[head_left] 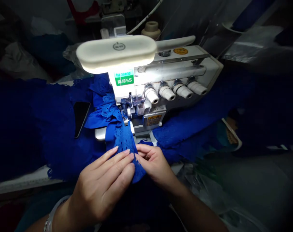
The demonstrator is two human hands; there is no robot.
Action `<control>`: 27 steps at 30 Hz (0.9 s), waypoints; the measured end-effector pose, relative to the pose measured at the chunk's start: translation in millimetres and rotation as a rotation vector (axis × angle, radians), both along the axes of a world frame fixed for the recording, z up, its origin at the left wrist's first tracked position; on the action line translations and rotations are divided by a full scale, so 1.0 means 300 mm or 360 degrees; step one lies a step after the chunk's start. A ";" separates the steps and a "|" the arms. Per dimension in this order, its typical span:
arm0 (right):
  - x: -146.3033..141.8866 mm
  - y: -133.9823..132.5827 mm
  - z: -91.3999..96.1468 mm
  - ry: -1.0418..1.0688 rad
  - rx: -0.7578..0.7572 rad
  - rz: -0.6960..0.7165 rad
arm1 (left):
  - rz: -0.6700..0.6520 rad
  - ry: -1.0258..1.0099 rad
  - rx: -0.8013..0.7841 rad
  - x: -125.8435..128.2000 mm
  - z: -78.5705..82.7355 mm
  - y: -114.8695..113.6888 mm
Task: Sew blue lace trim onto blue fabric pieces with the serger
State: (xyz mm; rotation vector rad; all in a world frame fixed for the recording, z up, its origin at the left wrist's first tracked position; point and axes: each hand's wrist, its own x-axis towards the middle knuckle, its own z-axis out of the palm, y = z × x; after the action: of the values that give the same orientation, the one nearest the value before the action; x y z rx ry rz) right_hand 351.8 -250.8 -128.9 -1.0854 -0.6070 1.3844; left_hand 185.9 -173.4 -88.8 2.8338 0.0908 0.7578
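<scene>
Blue eyelet lace fabric (123, 138) runs from under the presser foot (126, 121) of a white overlock sewing machine (170, 69) toward me. My left hand (107, 177) lies on this fabric with its fingers stretched out side by side, pressing it from the left. At the fabric's right edge, my right hand (155, 162) pinches the cloth between thumb and forefinger. The fingertips of both hands nearly meet in front of the machine. Sewn or gathered blue lace bunches behind and left of the foot.
A lit lamp (116, 53) hangs over the machine head. A dark phone (81, 117) lies on blue cloth at the left. More blue fabric (190, 129) spreads to the right. A thread cone (151, 30) stands behind, and clear plastic (204, 187) lies at lower right.
</scene>
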 end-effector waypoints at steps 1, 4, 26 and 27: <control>-0.003 0.000 0.002 0.0020 0.0002 0.0021 | 0.0001 -0.0017 0.0013 0.001 0.004 0.000; -0.011 0.001 0.004 0.0133 -0.0008 0.0044 | 0.0012 -0.0054 0.0053 0.009 0.008 -0.001; -0.089 -0.201 -0.059 0.0082 -0.0140 -0.0229 | 0.0171 -0.0155 -0.0276 -0.050 -0.139 -0.103; -0.091 -0.209 -0.056 0.0087 -0.0138 -0.0239 | 0.0181 -0.0163 -0.0282 -0.051 -0.138 -0.107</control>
State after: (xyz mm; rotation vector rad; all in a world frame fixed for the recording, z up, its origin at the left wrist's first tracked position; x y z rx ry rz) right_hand 324.4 -313.5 -145.7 -1.1350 -0.4204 1.3151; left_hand 170.5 -205.6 -130.2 2.6359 0.2905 0.8708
